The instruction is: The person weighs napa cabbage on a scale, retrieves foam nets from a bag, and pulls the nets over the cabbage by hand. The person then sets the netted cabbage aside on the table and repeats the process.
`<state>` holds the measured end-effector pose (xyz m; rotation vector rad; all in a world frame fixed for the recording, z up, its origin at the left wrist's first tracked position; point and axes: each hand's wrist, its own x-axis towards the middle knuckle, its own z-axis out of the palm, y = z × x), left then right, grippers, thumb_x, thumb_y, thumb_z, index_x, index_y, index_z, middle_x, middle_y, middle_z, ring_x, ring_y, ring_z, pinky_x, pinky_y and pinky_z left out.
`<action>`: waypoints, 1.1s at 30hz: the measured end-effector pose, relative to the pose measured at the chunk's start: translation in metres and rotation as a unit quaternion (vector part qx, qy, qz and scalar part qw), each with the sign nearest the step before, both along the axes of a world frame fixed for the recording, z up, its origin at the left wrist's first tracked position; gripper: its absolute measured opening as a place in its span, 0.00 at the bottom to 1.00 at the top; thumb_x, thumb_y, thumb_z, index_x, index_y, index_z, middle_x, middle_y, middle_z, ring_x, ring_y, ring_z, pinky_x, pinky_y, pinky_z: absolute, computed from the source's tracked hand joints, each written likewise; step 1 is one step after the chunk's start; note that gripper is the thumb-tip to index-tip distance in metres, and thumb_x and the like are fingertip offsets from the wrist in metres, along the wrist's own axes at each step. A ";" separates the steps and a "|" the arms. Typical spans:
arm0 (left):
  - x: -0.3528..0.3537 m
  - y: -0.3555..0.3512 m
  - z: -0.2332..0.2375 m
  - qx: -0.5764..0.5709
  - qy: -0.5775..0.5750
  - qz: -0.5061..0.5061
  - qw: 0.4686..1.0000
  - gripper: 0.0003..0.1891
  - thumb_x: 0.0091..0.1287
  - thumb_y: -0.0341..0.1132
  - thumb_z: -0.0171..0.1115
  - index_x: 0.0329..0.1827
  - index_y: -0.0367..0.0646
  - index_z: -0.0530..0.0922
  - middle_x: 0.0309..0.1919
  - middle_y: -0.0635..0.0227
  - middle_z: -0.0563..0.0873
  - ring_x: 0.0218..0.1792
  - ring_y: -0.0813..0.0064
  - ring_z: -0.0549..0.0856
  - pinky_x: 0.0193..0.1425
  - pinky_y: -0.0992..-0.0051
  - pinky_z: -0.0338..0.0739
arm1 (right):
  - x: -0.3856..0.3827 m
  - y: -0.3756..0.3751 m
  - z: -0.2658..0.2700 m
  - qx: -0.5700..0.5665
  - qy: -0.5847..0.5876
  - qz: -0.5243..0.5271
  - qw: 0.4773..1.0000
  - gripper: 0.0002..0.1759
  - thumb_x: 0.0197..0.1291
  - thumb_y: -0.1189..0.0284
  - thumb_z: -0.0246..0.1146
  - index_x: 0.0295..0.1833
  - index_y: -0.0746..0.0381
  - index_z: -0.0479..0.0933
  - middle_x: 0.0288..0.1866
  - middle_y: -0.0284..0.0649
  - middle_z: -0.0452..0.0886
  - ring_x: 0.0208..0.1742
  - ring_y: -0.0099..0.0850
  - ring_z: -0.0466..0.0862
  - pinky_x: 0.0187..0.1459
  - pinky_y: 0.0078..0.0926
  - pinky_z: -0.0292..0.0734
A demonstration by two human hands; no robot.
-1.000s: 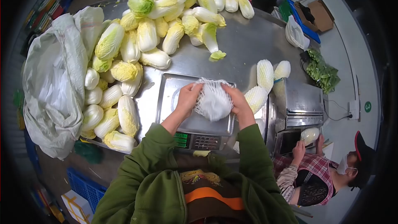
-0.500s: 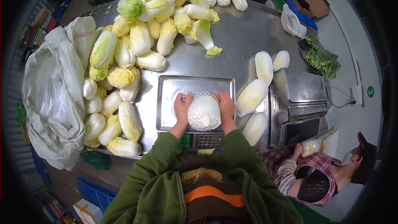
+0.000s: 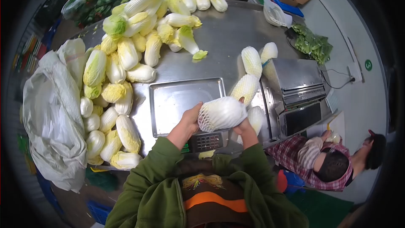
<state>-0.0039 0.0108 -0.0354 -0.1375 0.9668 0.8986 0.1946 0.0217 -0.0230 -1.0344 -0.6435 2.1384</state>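
Note:
Both of my hands hold a napa cabbage [image 3: 222, 113] in a white foam net sleeve, lying sideways above the front right of a scale's steel tray [image 3: 168, 103]. My left hand [image 3: 193, 118] grips its left end, where the netting hangs loose. Around the right end close the fingers of my right hand [image 3: 244, 126], partly hidden behind the cabbage. Below it is the scale's keypad [image 3: 206, 142]. Just past my right hand lie several netted cabbages, including one netted cabbage [image 3: 245, 87] close by and another netted cabbage [image 3: 252, 62] farther back.
Bare napa cabbages [image 3: 126, 55] are heaped on the left and back of the steel table [image 3: 228, 27]. A white woven sack [image 3: 52, 118] hangs at the left edge. A metal machine [image 3: 295, 80] stands right, with green vegetables [image 3: 312, 44] behind. A co-worker in plaid [image 3: 295, 152] works at lower right.
The netted cabbage has been raised off the tray, turned sideways and moved right. My right hand has shifted to its right end. The co-worker has bent forward, and the view has shifted.

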 end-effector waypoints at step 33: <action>0.075 -0.022 -0.035 0.369 0.367 -0.182 0.834 0.16 0.66 0.40 0.60 0.50 0.38 0.79 0.37 0.60 0.86 0.40 0.73 0.84 0.47 0.72 0.78 | -0.011 0.060 -0.092 0.016 -0.474 -0.359 0.804 0.24 0.52 0.51 0.71 0.31 0.63 0.76 0.26 0.39 0.78 0.17 0.28 0.69 0.22 0.32 0.66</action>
